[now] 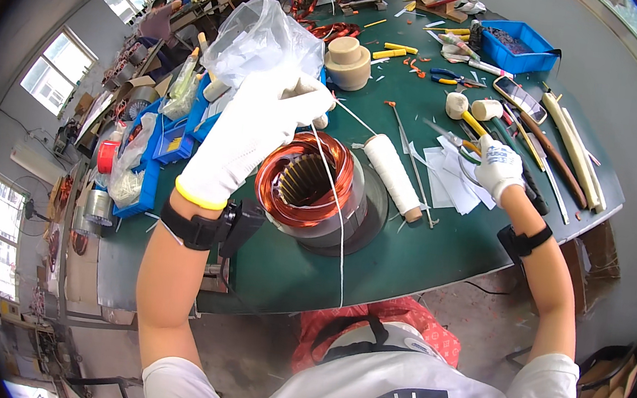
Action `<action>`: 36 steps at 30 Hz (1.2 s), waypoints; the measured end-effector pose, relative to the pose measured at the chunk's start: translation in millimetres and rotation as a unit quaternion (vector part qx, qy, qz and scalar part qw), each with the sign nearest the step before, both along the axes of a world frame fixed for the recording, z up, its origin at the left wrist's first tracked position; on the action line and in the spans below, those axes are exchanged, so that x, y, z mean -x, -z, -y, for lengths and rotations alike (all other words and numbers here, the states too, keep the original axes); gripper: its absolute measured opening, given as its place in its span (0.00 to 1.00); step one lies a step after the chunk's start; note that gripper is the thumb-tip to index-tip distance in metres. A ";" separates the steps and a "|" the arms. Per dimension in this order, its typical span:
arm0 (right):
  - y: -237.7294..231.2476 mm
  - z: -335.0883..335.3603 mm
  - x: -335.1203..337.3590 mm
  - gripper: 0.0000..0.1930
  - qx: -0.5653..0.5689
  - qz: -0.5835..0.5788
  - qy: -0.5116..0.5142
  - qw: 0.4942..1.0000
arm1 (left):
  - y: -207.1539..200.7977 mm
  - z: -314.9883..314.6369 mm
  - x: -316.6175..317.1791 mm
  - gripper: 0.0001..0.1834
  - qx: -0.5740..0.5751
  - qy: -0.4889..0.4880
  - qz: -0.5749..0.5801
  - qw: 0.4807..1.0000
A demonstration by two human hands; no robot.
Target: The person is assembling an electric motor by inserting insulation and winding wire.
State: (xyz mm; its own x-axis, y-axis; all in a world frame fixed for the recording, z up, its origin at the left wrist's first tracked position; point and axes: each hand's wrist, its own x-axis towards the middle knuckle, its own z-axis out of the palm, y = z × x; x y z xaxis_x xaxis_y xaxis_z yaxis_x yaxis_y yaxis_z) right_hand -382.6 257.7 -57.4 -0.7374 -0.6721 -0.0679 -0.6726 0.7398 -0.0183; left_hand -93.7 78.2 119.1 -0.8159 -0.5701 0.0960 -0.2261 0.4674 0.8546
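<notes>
Blue bin (536, 64) of dark bits (507, 40), left fingers (315, 103) pinching white cord (342, 241), right fingers (488, 144) curled round blurred tool (471, 146)

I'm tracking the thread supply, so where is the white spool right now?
In the head view, the white spool is right of centre on the green table, between the copper-wound stator and the white paper sheets.

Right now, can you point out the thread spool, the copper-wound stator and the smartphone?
Thread spool (389, 172): head view, middle of the wound white thread.
Copper-wound stator (307, 213): head view, front of the copper coil ring.
Smartphone (520, 100): head view, screen.
</notes>
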 end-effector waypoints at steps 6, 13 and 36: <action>-61.1 -35.6 -72.0 0.19 0.358 0.427 -0.206 0.804 | 3.0 -5.1 1.7 0.11 -0.052 -0.008 -0.036 0.998; -76.8 -25.1 -147.5 0.36 0.326 0.781 -0.208 0.491 | 8.3 -9.8 12.9 0.12 -0.118 -0.001 -0.035 0.992; -101.7 -2.1 -152.4 0.37 0.388 0.840 -0.096 0.368 | 39.7 -2.6 47.1 0.04 -0.154 0.088 -0.173 0.969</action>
State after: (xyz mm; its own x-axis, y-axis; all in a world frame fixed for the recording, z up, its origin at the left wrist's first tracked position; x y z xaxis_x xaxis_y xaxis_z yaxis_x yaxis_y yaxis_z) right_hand -230.2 259.8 44.4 -0.0276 -0.9983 -0.0515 0.7306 0.0150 -0.6826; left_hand -140.9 80.8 79.5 -0.8529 -0.4698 0.2278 0.1582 0.1833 0.9702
